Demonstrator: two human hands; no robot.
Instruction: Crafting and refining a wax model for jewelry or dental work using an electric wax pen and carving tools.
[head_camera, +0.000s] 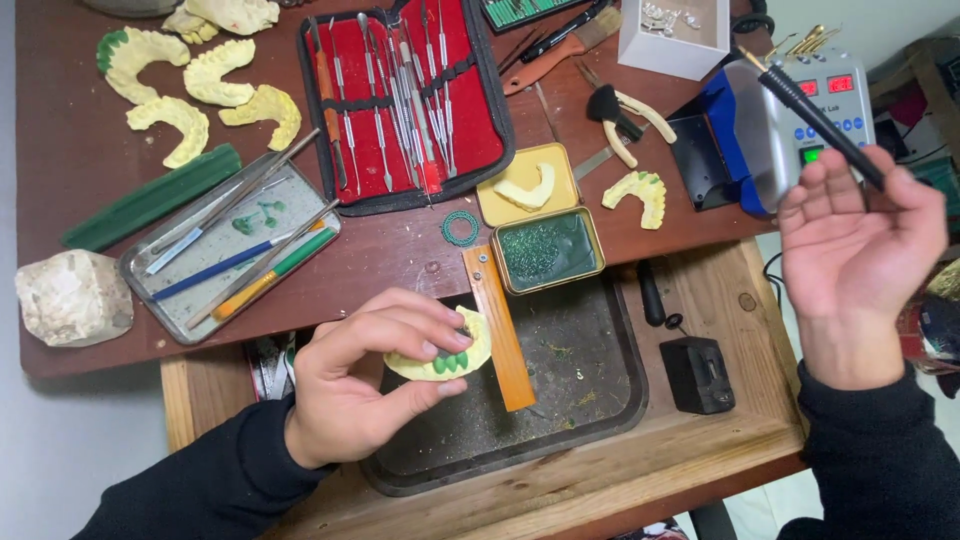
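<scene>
1. Head view, left hand: the left hand (365, 375) pinches a yellow dental cast (447, 352) between thumb and fingertips. Green wax teeth sit along the cast's front edge. The cast is held just above the dark tray (590, 400) recessed in the wooden worktop (560, 480), touching the left side of an orange wooden strip (499, 330) that lies across the tray.

2. Head view, right hand: the right hand (858, 240) is raised at the right edge of the frame, palm up, fingers loosely spread. A black pen-shaped tool (815, 115) rests between the fingertips, its brass tip pointing up and left. This hand is well apart from the cast.

3. Head view, near surroundings: an open green-filled tin (550, 250) lies just beyond the strip; its yellow lid (527, 185) holds another cast piece. A small green ring (461, 229) lies beside the tin.

4. Head view, far surroundings: a red instrument case (400, 100) lies open on the brown worktop. A metal tray (230, 245) with hand tools sits to its left, near several spare yellow casts (190, 90). A heater unit with red displays (800, 110) stands behind the right hand.
</scene>
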